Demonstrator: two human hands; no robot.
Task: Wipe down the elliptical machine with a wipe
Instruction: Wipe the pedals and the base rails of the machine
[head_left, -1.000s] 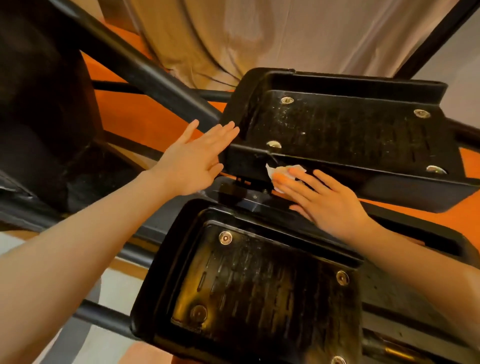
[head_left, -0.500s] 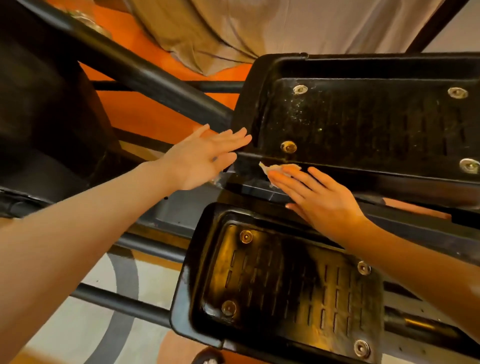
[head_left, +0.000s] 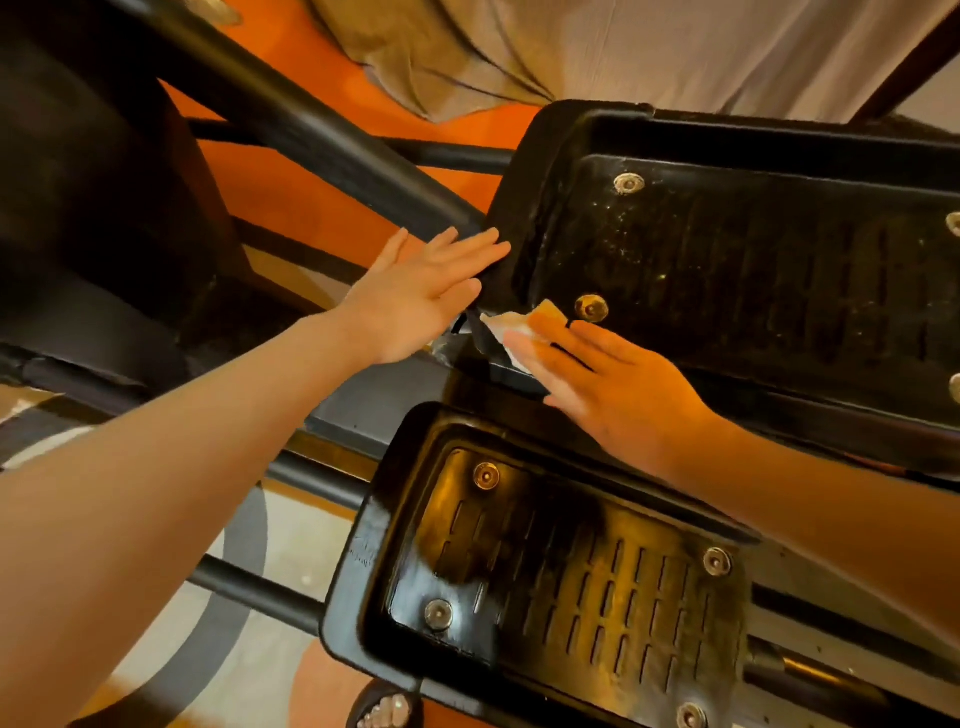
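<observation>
here right hand (head_left: 613, 384) presses wipe (head_left: 511, 325) flat on upper pedal (head_left: 753, 270) rim.

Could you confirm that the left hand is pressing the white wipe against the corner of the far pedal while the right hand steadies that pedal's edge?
Not quite: the hands are swapped. In the head view, the right hand presses the white wipe with straight fingers against the corner of the far pedal, while the left hand lies flat against that pedal's edge.
</observation>
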